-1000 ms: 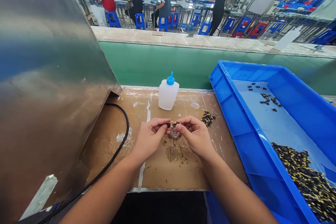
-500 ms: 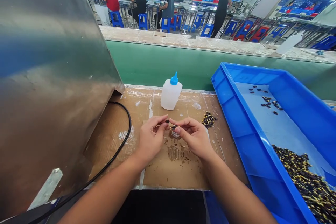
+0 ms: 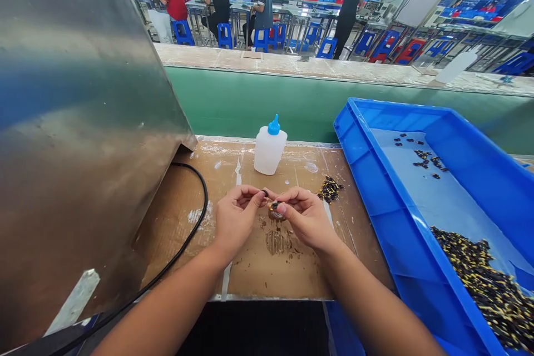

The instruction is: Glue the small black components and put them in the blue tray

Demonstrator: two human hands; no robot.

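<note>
Over the cardboard-covered bench [image 3: 250, 283], my left hand [image 3: 237, 221] pinches a small black part [image 3: 265, 193] between thumb and fingertips. Close beside it, my right hand [image 3: 306, 217] is closed on a small black part with a yellowish tip [image 3: 274, 206]. The fingertips of both hands nearly meet; the exact kind of these parts is too small to make out. A small round dish [image 3: 278, 214] shows partly below the right fingertips. Behind my hands stands a white squeeze bottle [image 3: 269, 150] with a blue nozzle cap. A pile of black-and-yellow parts [image 3: 330, 189] lies right of my right hand.
A large blue bin [image 3: 375, 194] on the right holds many black-and-yellow parts [image 3: 484, 283]. At left stands a metal housing [image 3: 83, 122], with a black cable [image 3: 204, 200] curving over the bench. A green partition [image 3: 233, 100] runs behind. Several people sit or stand farther off.
Both hands stay close together, with the small parts still in the fingertips. My left hand has shifted slightly left and its fingers are curled more. The view has moved slightly.
</note>
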